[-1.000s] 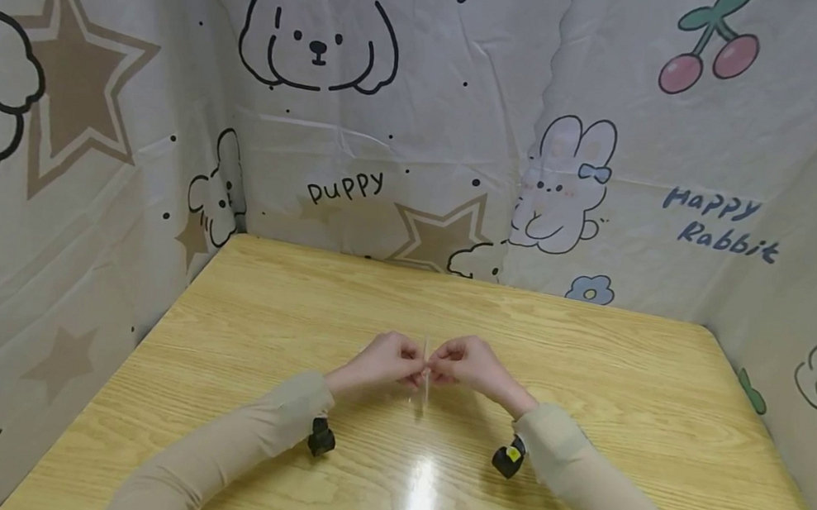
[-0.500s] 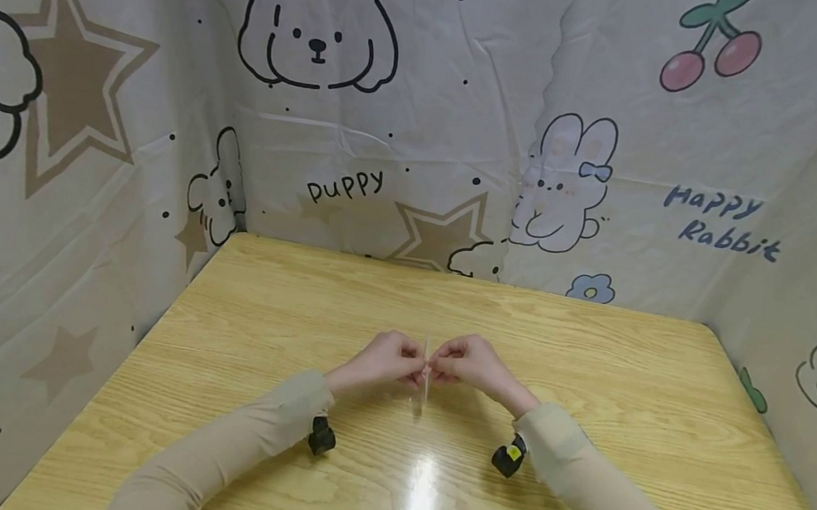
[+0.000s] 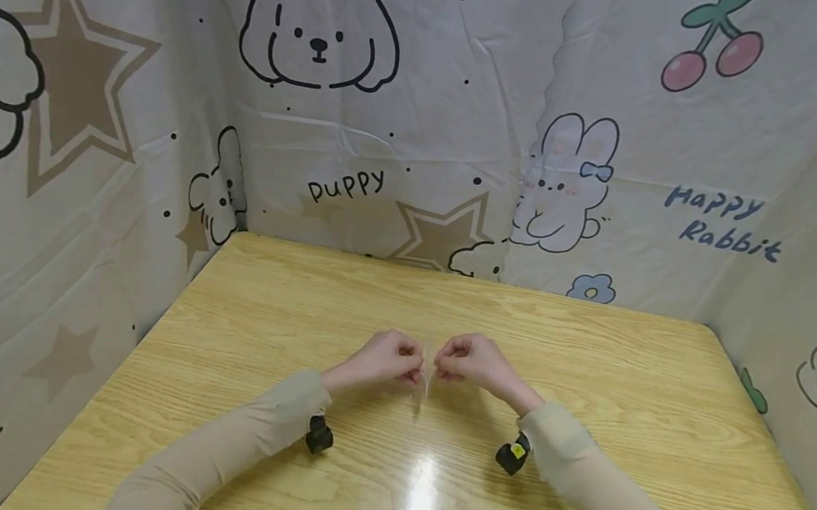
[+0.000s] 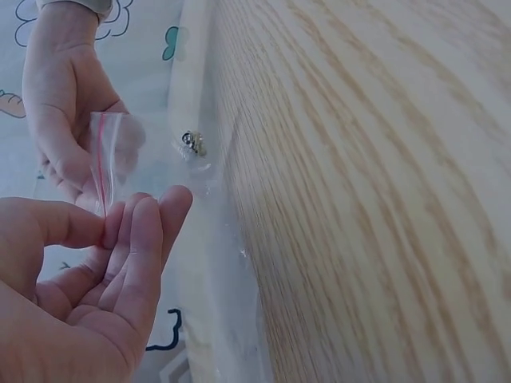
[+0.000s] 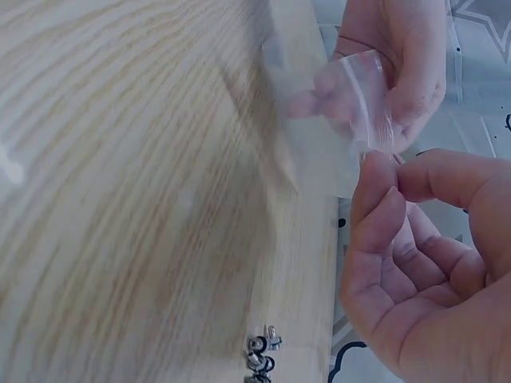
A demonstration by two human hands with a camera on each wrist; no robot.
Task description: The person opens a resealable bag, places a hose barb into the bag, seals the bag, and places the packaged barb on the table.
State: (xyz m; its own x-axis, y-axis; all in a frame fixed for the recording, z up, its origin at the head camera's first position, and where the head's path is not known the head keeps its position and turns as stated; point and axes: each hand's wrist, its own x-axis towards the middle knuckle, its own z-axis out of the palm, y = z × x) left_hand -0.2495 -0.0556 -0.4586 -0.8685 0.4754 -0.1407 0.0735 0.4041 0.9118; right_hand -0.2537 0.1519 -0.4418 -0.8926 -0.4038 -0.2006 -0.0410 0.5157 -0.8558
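Plastic red-striped bag [image 4: 120,155] between both hands [image 3: 392,357] [image 3: 475,362], in the pinch of each.

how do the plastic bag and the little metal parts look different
The plastic bag is clear with a red line on it, while the metal parts are silvery and dark. The bag is much larger than the small parts. The bag is thin and sheet-like; the parts are chunky and clustered. The left hand pinches the bag, while no fingers show on the parts. Both catch the light.
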